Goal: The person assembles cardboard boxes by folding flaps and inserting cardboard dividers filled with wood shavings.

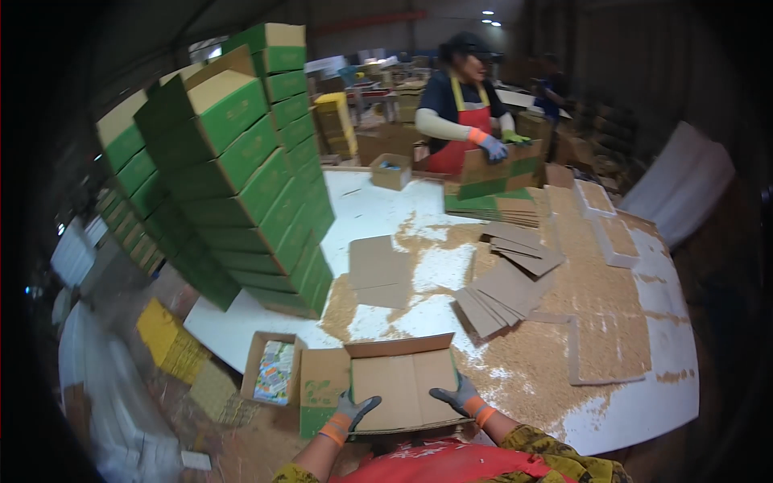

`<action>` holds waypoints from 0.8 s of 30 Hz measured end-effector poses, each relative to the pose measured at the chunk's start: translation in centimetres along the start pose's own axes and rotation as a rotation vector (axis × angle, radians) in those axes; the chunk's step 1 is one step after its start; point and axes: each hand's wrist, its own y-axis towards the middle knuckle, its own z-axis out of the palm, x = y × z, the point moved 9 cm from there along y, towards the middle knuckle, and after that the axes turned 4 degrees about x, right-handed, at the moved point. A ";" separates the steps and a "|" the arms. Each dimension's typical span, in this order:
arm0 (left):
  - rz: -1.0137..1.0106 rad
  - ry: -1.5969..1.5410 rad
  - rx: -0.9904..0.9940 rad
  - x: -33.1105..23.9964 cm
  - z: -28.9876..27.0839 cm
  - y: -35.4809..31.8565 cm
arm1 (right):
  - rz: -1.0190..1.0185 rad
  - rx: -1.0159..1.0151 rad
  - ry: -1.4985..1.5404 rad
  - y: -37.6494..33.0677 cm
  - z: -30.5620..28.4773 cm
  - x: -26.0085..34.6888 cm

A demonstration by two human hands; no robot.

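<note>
An open cardboard box point(405, 378), brown inside with green showing at its sides, is right in front of me at the table's near edge. My left hand point(354, 409), in a grey glove with an orange cuff, grips its left side, thumb inside the box. On the opposite side my right hand point(459, 398), gloved the same way, holds the wall with its thumb over the inner face; the fingers outside are hidden. A flap with green print point(324, 388) spreads out to the left. Beside it stands a small carton point(251, 369) filled with colourful printed packets point(276, 370).
Tall stacks of green boxes point(233, 185) rise at the left. Flat cardboard pieces point(503, 294) and loose tan granules point(515, 378) cover parts of the white table point(596, 423). Across it, a co-worker point(463, 113) in a red apron handles a green-brown carton point(495, 171). White trays point(616, 241) sit right.
</note>
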 end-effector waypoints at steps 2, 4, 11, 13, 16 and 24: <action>-0.007 -0.011 -0.032 -5.3 1.4 -2.8 | 0.001 0.046 0.188 -0.2 -1.1 -1.8; 0.073 -0.173 -0.070 -7.7 2.4 -4.1 | 0.064 0.115 0.393 -0.4 -1.5 -2.6; 0.211 -0.236 0.081 -12.6 3.4 -5.0 | -0.018 0.142 0.617 -2.5 -4.6 0.9; 0.309 -0.134 0.122 -12.7 1.5 -4.4 | -0.139 0.186 0.714 -4.4 -4.3 5.9; 0.017 -0.713 0.327 -14.2 -2.7 -3.7 | -0.043 0.160 1.194 -4.6 -3.1 5.7; 0.798 -0.368 -0.416 -35.2 -37.7 -0.9 | -0.796 0.059 0.787 0.8 -5.7 20.7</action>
